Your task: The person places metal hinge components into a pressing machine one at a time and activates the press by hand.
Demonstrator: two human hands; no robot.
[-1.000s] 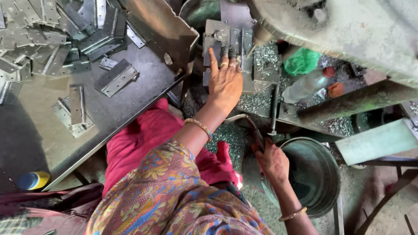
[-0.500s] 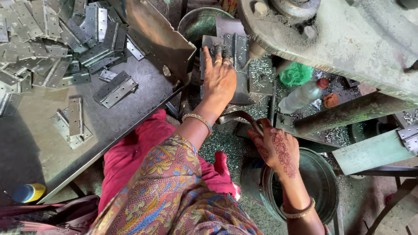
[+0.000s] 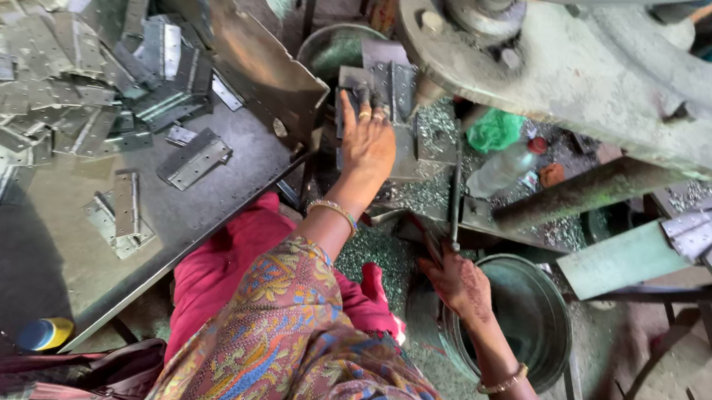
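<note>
The left hand (image 3: 368, 142) lay flat, fingers spread, on a hinge plate (image 3: 397, 90) under the press — grip open. The right hand (image 3: 460, 284) seemingly closed on a dark lever (image 3: 455, 190) — unclear.

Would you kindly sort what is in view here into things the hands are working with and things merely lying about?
In hand:
- left hand, flat on the metal hinge plate under the press
- right hand, gripping a dark lever above the metal basin

Lying about:
- heap of hinges on the sheet-metal table
- plastic bottle
- green bag
- yellow-and-blue cap
</note>
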